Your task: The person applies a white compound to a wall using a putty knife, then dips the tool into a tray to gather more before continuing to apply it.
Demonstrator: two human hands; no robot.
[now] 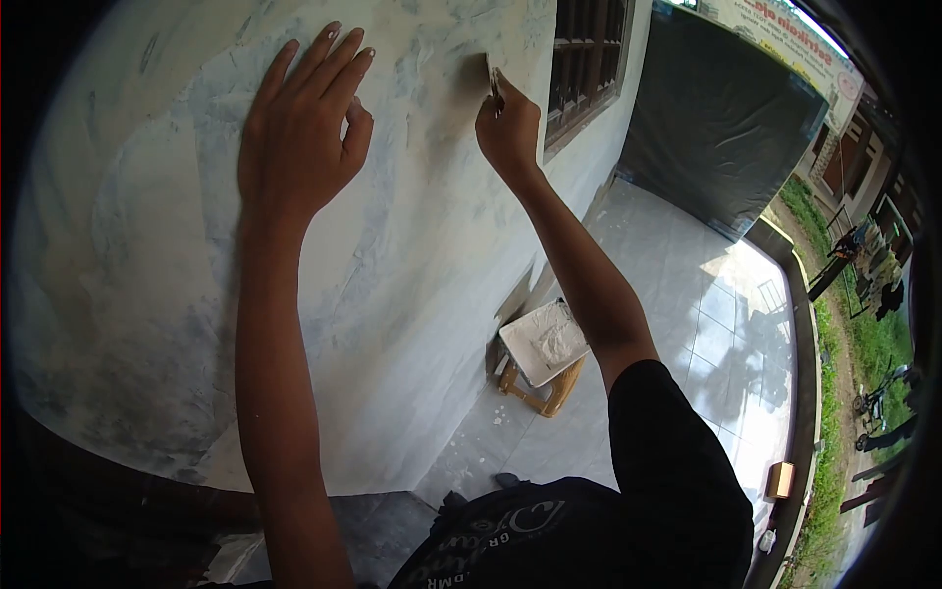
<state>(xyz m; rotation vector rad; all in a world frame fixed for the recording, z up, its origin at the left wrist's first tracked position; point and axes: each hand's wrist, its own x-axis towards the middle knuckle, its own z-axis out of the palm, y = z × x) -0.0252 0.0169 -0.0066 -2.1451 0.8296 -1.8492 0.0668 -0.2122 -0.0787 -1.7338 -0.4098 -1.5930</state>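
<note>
I have my left hand [302, 133] laid against a patchy white wall [392, 255], fingers somewhat spread, thumb apart. My right hand [512, 133] is closed around a thin scraper [493, 79], pinching it up at the wall, near a barred window [586, 64]; I cannot tell whether its edge touches. Below my right forearm, a tray [519, 346] of white paste [561, 344] rests on a stool [562, 390] standing on the tiled floor [653, 245].

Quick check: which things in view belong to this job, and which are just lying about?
Likely part of the job:
scraper in the right hand
smeared wall
tray of white paste
stool under the tray

Seemingly just about:
brown box
black sheet
hanging clothes
</note>
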